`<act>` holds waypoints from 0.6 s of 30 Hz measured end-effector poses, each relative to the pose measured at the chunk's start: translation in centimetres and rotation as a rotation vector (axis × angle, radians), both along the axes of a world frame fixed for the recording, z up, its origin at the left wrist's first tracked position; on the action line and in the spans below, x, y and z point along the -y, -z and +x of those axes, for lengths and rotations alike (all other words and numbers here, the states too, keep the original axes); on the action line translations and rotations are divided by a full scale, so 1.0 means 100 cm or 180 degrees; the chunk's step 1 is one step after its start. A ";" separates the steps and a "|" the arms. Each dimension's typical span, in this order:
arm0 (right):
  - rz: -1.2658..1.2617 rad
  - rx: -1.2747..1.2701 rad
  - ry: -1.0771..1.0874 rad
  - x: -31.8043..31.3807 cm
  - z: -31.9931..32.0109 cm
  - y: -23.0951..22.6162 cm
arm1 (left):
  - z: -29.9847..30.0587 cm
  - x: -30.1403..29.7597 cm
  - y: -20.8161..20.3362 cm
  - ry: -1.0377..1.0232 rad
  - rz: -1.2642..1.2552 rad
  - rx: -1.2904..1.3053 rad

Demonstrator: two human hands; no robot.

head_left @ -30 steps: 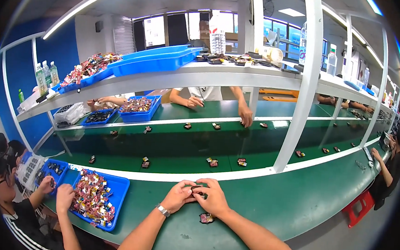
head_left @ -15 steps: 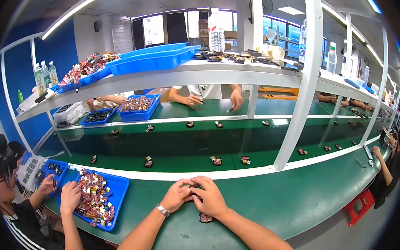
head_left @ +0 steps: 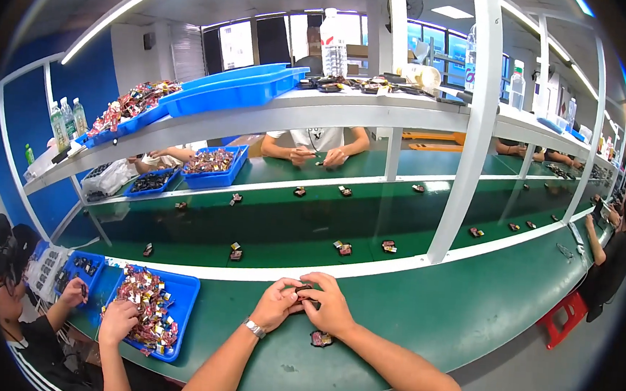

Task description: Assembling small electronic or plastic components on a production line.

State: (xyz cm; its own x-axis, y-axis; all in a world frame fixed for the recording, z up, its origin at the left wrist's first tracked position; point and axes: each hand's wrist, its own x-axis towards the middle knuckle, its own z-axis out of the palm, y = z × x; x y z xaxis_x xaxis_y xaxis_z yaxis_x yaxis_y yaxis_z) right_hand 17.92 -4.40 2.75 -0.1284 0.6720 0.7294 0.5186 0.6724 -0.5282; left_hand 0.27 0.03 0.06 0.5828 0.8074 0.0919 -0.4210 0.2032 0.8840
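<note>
Over the green bench (head_left: 405,323), my left hand (head_left: 273,306) and my right hand (head_left: 330,308) meet, fingers closed around one small dark assembly (head_left: 307,294). A bit of red shows on it; my fingers cover most of the rest. My left wrist wears a metal-banded watch. Just below my right hand lies another small black part with a reddish board (head_left: 321,339), touched by neither hand.
A blue tray (head_left: 190,310) heaped with reddish boards stands left, a co-worker's hand (head_left: 119,320) in it. Beyond a white rail (head_left: 265,273), a green belt (head_left: 311,228) carries several assemblies. White posts (head_left: 462,161) hold a shelf with bottles and trays. A person sits opposite.
The co-worker's hand on the left has reached down into the tray of boards. Across the belt, the person's hands have come together. The belt's pieces have shifted slightly right. My hands barely moved.
</note>
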 end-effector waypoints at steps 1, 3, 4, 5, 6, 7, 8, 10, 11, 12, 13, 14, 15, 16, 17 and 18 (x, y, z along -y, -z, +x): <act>0.0017 -0.0024 -0.0076 0.000 -0.001 0.000 | 0.001 0.002 -0.002 -0.0102 0.0074 -0.0032; -0.0074 0.0067 -0.0028 0.000 0.001 -0.004 | 0.002 0.002 -0.003 -0.0081 0.0009 -0.0038; -0.0151 0.0152 0.0028 0.000 0.003 -0.005 | 0.003 0.002 -0.004 -0.0054 -0.0044 -0.0051; -0.0152 0.0191 0.0091 0.000 0.003 -0.005 | 0.004 0.003 -0.006 -0.0037 -0.0046 -0.0095; -0.0151 0.0206 0.0075 0.000 0.002 -0.005 | 0.003 0.003 -0.006 -0.0053 -0.0047 -0.0081; -0.0099 0.0140 0.0111 0.000 0.001 -0.006 | 0.003 0.003 -0.006 -0.0083 -0.0055 -0.0157; -0.0047 0.0075 0.0147 -0.001 -0.001 -0.006 | 0.002 0.003 -0.006 -0.0114 -0.0064 -0.0234; 0.0100 0.0262 0.0189 -0.002 0.001 -0.006 | 0.004 0.005 -0.010 -0.0143 -0.0103 -0.0240; 0.0254 0.0431 0.0243 -0.002 0.002 -0.005 | 0.005 0.006 -0.012 -0.0159 -0.0134 -0.0263; 0.0248 0.0444 0.0228 -0.002 0.002 -0.005 | 0.005 0.006 -0.011 -0.0173 -0.0142 -0.0250; 0.0277 0.0560 0.0338 -0.002 0.001 -0.005 | 0.005 0.005 -0.010 -0.0158 -0.0153 -0.0263; 0.0306 0.0675 0.0449 -0.001 0.001 -0.006 | 0.005 0.005 -0.010 -0.0143 -0.0163 -0.0275; 0.0305 0.0682 0.0438 -0.001 0.000 -0.008 | 0.005 0.005 -0.010 -0.0153 -0.0166 -0.0268; 0.0284 0.0732 0.0440 0.001 0.000 -0.011 | 0.006 0.005 -0.011 -0.0150 -0.0186 -0.0304; 0.0264 0.0782 0.0444 0.002 0.000 -0.013 | 0.006 0.005 -0.011 -0.0146 -0.0206 -0.0340; 0.0265 0.0791 0.0434 0.001 -0.001 -0.012 | 0.005 0.005 -0.009 -0.0156 -0.0207 -0.0330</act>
State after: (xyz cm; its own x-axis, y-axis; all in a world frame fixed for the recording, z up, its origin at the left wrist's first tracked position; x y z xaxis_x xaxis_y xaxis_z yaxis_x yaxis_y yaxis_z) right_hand 17.83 -4.53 3.94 -0.2226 0.6345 0.7402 0.7136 0.6233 -0.3197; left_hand 0.79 -0.42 1.01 0.5462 0.8374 -0.0204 -0.3388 0.2431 0.9089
